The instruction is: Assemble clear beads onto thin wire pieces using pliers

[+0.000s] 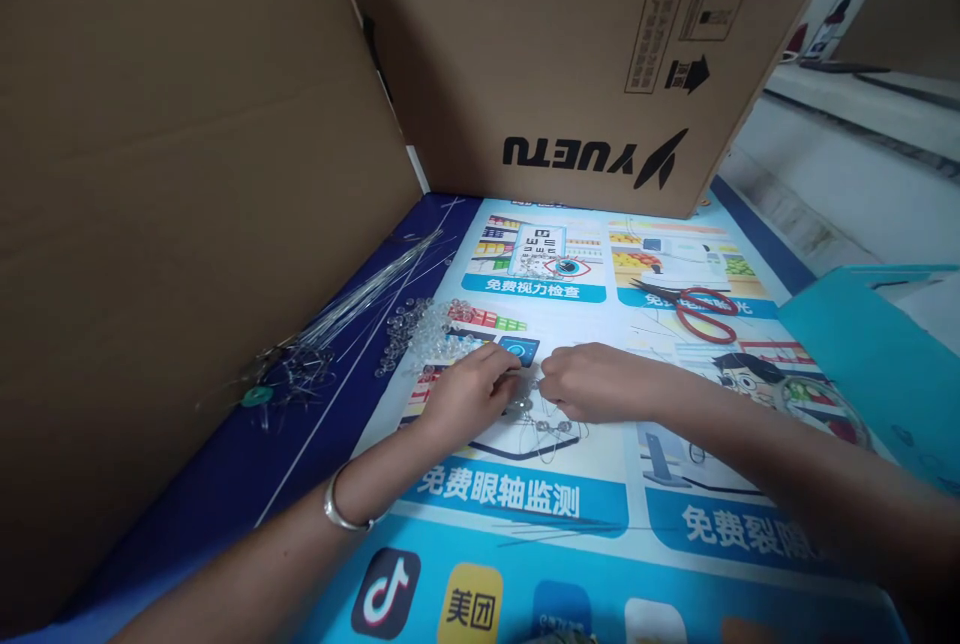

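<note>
My left hand (469, 396), with a silver bangle on its wrist, is closed in a pinch just above the printed tabletop cover. Close beside it, my right hand (589, 381) is pinched too, its fingertips facing the left ones. Between and below them runs a thin wire strung with clear beads (541, 426), looping onto the cover; the fingers hide where they grip it. Loose clear beads (420, 334) lie in a spread pile just beyond my left hand. Red-handled scissors (705, 316) rest beyond my right forearm.
A bundle of thin wires (367, 289) lies at the left, its near end tangled. Cardboard panels (480, 54) stand along the left and back. A teal box (862, 344) is at the right, near a round clear dish (821, 409). Several loose wires (547, 530) lie in front.
</note>
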The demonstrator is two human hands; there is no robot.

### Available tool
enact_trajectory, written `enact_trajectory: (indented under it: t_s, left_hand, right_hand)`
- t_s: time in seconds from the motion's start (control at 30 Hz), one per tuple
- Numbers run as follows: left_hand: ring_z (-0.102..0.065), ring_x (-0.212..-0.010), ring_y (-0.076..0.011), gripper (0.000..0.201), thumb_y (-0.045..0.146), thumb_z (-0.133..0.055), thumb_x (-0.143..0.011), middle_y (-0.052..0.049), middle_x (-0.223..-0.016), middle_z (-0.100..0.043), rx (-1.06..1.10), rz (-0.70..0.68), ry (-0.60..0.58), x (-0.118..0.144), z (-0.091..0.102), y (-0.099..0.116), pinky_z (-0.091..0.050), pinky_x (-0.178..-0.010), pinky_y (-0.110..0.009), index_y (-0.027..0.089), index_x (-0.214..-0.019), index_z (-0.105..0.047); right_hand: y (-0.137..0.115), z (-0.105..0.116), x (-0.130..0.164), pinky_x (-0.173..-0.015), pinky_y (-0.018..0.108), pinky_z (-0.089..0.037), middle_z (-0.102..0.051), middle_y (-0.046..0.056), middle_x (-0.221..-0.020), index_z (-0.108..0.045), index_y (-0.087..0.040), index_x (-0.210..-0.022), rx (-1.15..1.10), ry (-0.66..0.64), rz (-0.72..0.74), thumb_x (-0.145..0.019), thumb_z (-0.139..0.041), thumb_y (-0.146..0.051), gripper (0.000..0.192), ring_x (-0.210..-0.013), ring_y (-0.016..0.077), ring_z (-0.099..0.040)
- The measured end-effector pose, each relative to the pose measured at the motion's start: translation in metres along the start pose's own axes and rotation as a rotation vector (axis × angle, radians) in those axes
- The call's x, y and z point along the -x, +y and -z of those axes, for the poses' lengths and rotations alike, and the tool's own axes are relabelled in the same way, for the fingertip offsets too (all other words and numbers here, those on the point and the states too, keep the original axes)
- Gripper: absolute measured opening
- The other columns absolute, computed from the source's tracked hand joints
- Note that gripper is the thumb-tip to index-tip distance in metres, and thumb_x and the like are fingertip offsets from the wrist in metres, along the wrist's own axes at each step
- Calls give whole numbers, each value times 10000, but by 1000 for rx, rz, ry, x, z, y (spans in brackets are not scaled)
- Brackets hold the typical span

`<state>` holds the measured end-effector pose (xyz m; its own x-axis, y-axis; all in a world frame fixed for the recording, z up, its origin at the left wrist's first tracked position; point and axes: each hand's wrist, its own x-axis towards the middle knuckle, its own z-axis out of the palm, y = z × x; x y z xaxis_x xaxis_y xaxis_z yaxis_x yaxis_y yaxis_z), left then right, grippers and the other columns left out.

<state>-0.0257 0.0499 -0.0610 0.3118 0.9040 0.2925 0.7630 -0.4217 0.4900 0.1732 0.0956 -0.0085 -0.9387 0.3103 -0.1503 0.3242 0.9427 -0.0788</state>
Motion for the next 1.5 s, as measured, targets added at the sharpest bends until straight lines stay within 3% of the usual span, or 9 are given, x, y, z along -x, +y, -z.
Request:
enact_trajectory:
  t_s: [0.1,0.3,0.4,0.53,0.67,0.87,1.07,1.23,1.5]
  left_hand:
    - [-544,-819,-170,161,136,-501,-783,-35,-876,-573,6,-17,12,0,0,0,-451,-693,-278,210,-909,-568]
    - [-542,-814,-166,145,166,-484,-807,-43,-882,-568,-1,-32,-9,1,-1,4,-453,-705,-277,202,-918,-570]
    - [-541,-821,-167,158,173,-466,-818,-47,-878,-571,-4,-58,-11,2,-1,8,-451,-712,-271,200,-928,-576]
    - [-547,-801,-161,162,193,-458,-827,-52,-875,-576,11,-81,15,3,0,12,-450,-677,-247,198,-920,-590]
    - [-550,-784,-158,154,213,-470,-826,-52,-864,-577,8,-76,9,4,1,12,-449,-658,-239,195,-910,-598]
    - [-554,-798,-158,153,215,-482,-821,-44,-860,-580,8,-79,20,4,1,12,-455,-680,-249,201,-914,-602]
    - [-544,-787,-152,163,167,-477,-807,-39,-859,-571,-8,-86,-5,4,0,12,-451,-685,-255,200,-921,-588]
    - [-530,-770,-151,160,107,-470,-772,-25,-821,-551,-48,-36,-60,4,-1,13,-433,-670,-259,198,-860,-567]
    - [-529,-728,-147,135,109,-472,-749,-20,-780,-552,-66,9,-96,4,0,15,-408,-629,-243,190,-827,-546]
  right_hand:
    - [-2,-9,9,-645,270,-375,-583,34,-791,-572,-181,-754,-72,129,-73,-810,-457,-190,128,-764,145,-507]
    - [-10,-34,19,-667,249,-362,-563,28,-790,-551,-174,-823,-255,394,-392,-851,-416,-264,164,-765,134,-497]
    - [-13,-39,17,-642,237,-348,-560,24,-768,-540,-178,-770,-278,454,-551,-867,-380,-253,202,-749,129,-498]
    - [-13,-42,14,-595,240,-329,-545,22,-721,-524,-177,-707,-265,469,-625,-834,-431,-267,181,-700,132,-492]
    - [-10,-42,18,-634,234,-359,-561,17,-769,-554,-190,-787,-293,470,-577,-818,-436,-208,124,-738,131,-505]
    - [-6,-31,29,-780,298,-391,-537,59,-990,-593,-205,-1005,-315,437,-221,-760,-498,-147,269,-940,180,-467]
    - [-6,-11,27,-705,295,-373,-525,47,-805,-653,-219,-837,-170,224,-110,-796,-520,-217,139,-835,179,-452]
    - [-12,-3,15,-652,304,-332,-509,36,-684,-600,-199,-625,-20,127,-21,-773,-527,-161,169,-751,173,-427]
    - [-24,2,10,-596,300,-318,-558,48,-714,-568,-169,-663,19,41,-51,-690,-527,-124,67,-713,169,-445]
